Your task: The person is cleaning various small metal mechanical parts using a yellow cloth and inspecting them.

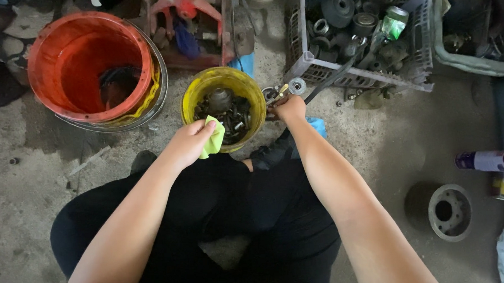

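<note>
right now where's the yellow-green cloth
In the head view the yellow-green cloth is pinched in the left hand, left of centre, over the near rim of the yellow bucket of metal parts.

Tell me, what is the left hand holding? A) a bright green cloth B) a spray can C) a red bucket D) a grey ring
A: the left hand is closed on a bright green cloth at the rim of the yellow bucket, which holds dark metal parts.
</note>
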